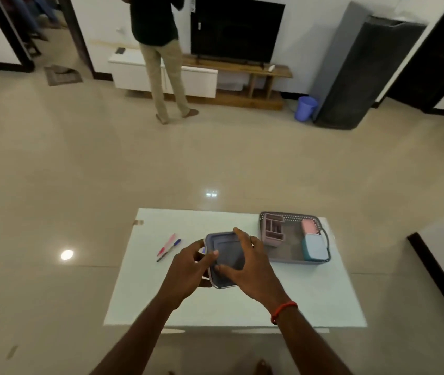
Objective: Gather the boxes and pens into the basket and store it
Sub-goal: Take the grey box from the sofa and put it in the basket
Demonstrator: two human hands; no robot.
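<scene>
Both hands hold a flat box with a grey-blue lid (229, 251) over the middle of the white table (310, 293). My left hand (188, 269) grips its left edge, and my right hand (248, 269) lies across its top and right side. To the right stands a grey perforated basket (288, 255) holding a pink divided organiser (273, 228), a pink box (309, 226) and a light blue box (315, 247). A pink pen (166, 243) and a blue pen (169, 249) lie side by side on the table's left part.
A person (161, 58) stands at the far wall by a white and wooden TV stand (199, 77) with a black TV (235, 31). A blue bucket (306, 108) and a dark tall speaker (359, 77) are at the back right. Shiny tiled floor surrounds the table.
</scene>
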